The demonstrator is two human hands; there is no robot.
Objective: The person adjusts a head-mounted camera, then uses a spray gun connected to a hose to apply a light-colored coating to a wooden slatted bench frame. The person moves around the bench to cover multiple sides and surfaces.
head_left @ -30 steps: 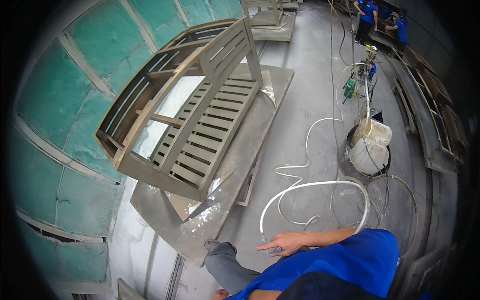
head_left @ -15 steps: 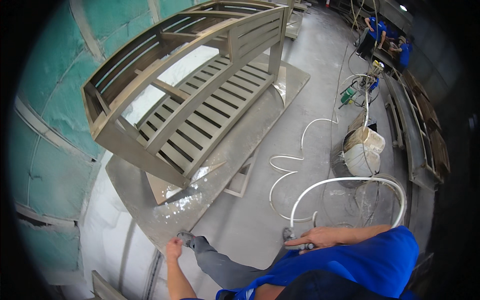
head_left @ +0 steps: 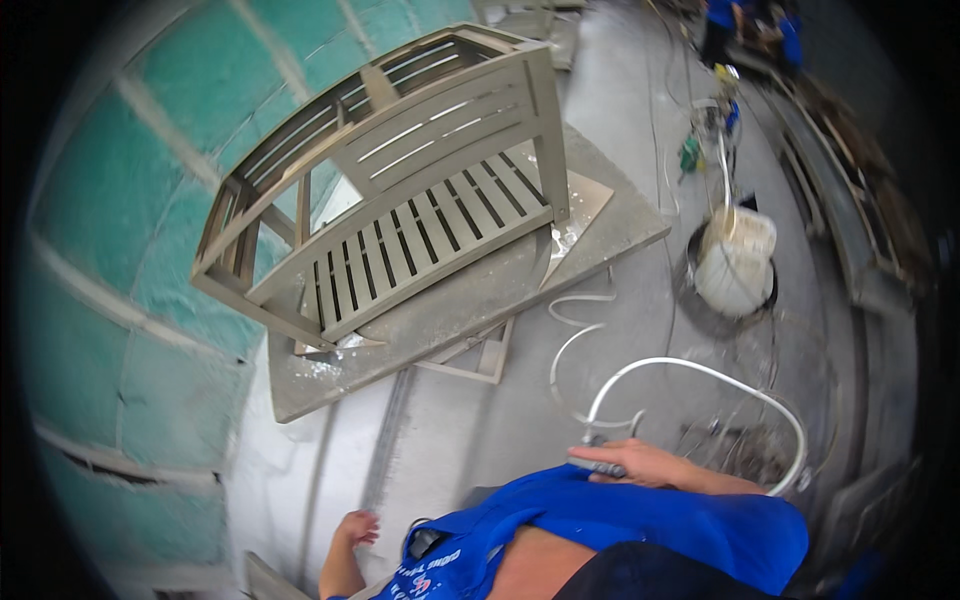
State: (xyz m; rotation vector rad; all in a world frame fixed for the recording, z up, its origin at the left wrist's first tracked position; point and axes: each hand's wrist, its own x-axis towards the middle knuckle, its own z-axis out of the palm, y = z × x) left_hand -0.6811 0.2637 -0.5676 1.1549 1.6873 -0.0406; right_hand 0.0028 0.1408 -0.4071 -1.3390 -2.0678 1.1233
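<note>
My right hand is closed around a grey spray gun, held in front of my blue shirt. A white hose arches up from the gun and loops round to the right. Low on the left, my left hand hangs with its fingers loosely bent and apart, holding nothing. Beyond both hands stands a large taupe slatted wooden bench, apart from them. It rests on a flat board splashed with white spots near the bench's feet.
A dark bucket with a pale plastic container stands on the right. Farther back is a wheeled pump unit. Hoses trail over the floor, including a white coil. Green-covered wall lines the left. People in blue work at the far right.
The bench and its board appear turned clockwise, showing more of the slatted panel. My left hand sits lower. The right hand still grips the spray gun, and the view has shifted.
</note>
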